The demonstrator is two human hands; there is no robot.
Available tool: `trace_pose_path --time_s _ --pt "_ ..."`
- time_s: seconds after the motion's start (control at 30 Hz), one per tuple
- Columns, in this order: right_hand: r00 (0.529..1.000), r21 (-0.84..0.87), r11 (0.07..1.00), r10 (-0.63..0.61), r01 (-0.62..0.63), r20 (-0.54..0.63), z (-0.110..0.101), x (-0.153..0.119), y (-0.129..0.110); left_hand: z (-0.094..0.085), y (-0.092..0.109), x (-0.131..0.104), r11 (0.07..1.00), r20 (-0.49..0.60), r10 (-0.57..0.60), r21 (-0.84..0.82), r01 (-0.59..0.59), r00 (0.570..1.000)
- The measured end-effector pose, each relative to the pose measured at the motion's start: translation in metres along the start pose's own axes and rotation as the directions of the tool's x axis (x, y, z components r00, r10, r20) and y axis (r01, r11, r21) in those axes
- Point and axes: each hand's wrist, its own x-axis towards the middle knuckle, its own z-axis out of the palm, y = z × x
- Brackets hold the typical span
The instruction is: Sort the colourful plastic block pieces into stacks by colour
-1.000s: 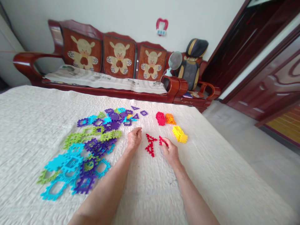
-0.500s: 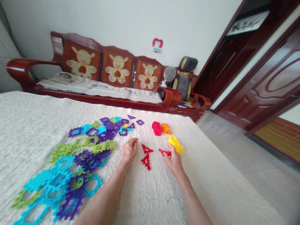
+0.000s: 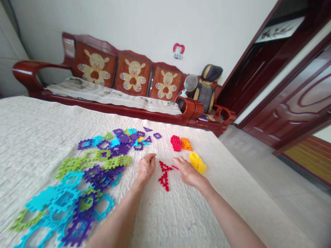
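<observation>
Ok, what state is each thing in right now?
Left hand, curled.
Right hand, closed on a red piece.
Two red triangles, lying flat, close together.
Red bunch, packed together.
Orange bunch, packed together.
Yellow bunch, packed together.
Blue, purple and green pieces, heaped and overlapping, a few apart.
Fan, upright; running or off, can't tell.
Cushions, propped against the sofa back.
</observation>
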Motion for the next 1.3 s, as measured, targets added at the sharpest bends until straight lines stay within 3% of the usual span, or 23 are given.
trace_pose_path --time_s 0.13,0.23,0.33,0.47,0.63,0.77,0.97,1.13,1.3 --pt "0.995 0.248 0.968 0.047 -0.025 -0.086 0.016 -0.005 0.027 0.000 0.000 0.000 1.000 0.001 0.004 0.009 -0.004 1.000" --pt "0.988 0.333 0.943 0.071 -0.021 -0.139 0.023 -0.014 0.030 0.000 0.000 0.000 1.000 0.000 0.008 0.014 -0.008 1.000" --pt "0.980 0.326 0.945 0.039 0.028 -0.196 0.022 -0.022 0.022 0.000 0.000 0.000 1.000 0.002 0.004 0.010 -0.004 1.000" --pt "0.985 0.251 0.965 -0.034 0.077 -0.170 0.017 -0.028 0.011 -0.001 0.001 0.000 1.000 0.005 -0.009 0.018 0.009 1.000" --pt "0.979 0.146 0.987 -0.032 0.062 -0.200 0.019 -0.025 0.005 0.000 0.000 0.000 0.999 0.013 -0.027 0.026 0.027 1.000" --pt "0.967 0.149 0.989 0.034 0.004 -0.252 0.018 -0.011 0.015 0.000 0.001 0.000 0.999 0.022 -0.039 0.028 0.038 0.999" --pt "0.935 0.162 0.986 0.082 -0.026 -0.346 0.000 0.031 0.045 -0.001 0.001 0.001 0.999 0.046 -0.027 0.019 0.026 0.999" --pt "0.935 0.134 0.991 0.065 -0.019 -0.349 -0.007 0.061 0.060 0.001 0.000 0.000 1.000 0.030 -0.024 0.003 0.024 0.999" --pt "0.942 0.093 0.995 0.055 -0.026 -0.331 -0.003 0.073 0.063 0.003 -0.003 0.001 1.000 0.017 -0.011 0.020 0.010 1.000"
